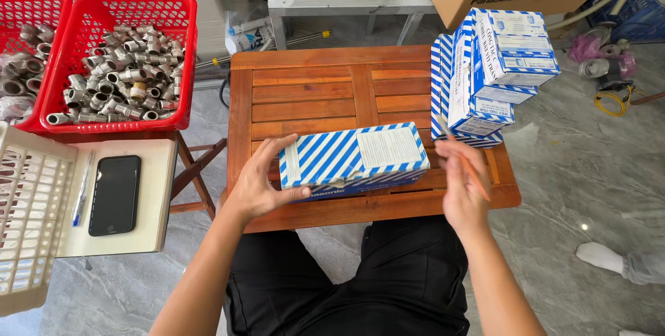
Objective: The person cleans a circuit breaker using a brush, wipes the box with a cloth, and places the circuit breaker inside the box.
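Left hand (260, 187) grips the end of the blue-striped box (353, 159) lying flat on the wooden tabletop (312, 93); right hand (463, 187) pinches a thin pencil-like stick (463, 157). I'd keep that box pinned firmly so it can't skid.

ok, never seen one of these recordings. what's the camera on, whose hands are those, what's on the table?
There is one picture, from a camera worn on a seated person's head, looking down at their own bare hands; no machine is involved. The left hand grips the end of a long blue-and-white striped box lying on a low wooden slatted table. The right hand holds a thin orange stick, a pencil or similar tool. A stack of matching striped boxes stands at the table's far right. To the left, red baskets hold metal pipe fittings, and a black phone and a pen lie on a cream surface.
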